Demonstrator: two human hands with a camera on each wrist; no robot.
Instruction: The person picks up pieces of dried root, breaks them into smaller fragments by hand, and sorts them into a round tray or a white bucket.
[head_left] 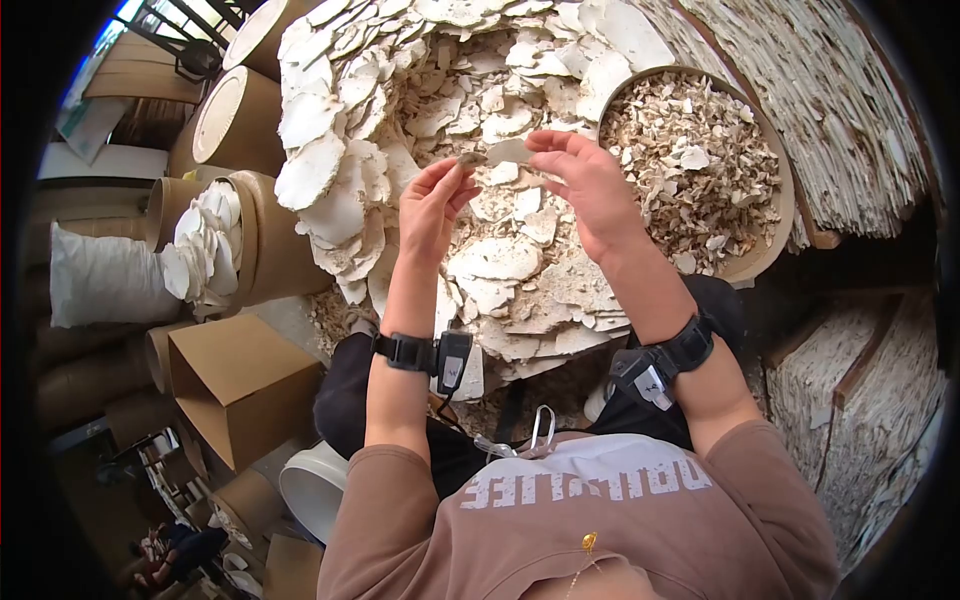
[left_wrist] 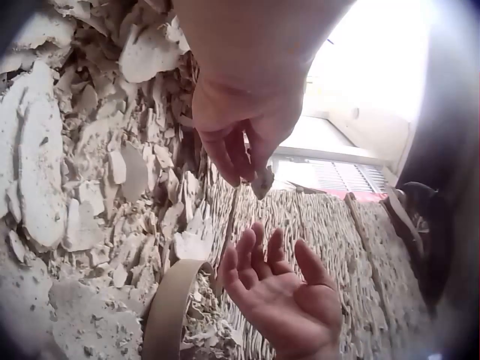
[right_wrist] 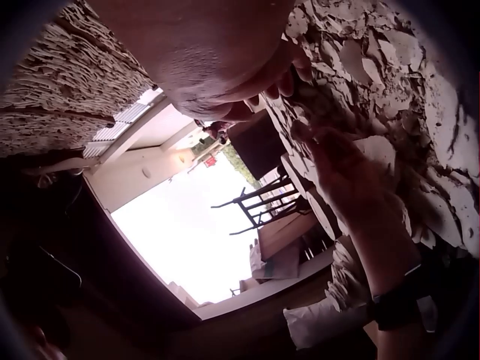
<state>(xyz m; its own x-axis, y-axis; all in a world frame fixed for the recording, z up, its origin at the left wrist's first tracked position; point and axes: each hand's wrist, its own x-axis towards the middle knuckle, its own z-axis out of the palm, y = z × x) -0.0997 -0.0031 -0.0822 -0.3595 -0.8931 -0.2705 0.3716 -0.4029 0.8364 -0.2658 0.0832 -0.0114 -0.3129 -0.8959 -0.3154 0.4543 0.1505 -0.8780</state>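
Brown shirt cloth (head_left: 590,500) lay closest, below a broad heap of flat white pieces (head_left: 495,258), with a round tub (head_left: 755,262) of chips (head_left: 690,170) beside it on the right. Over the heap, the right hand (head_left: 592,192) hung loosely spread, while the left hand (head_left: 432,208) held a small flake (left_wrist: 262,182) in a narrow pinch.

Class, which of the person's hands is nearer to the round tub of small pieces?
Right. In the head view, the right hand is just left of the round tub; the left hand is farther left, beyond the right hand.
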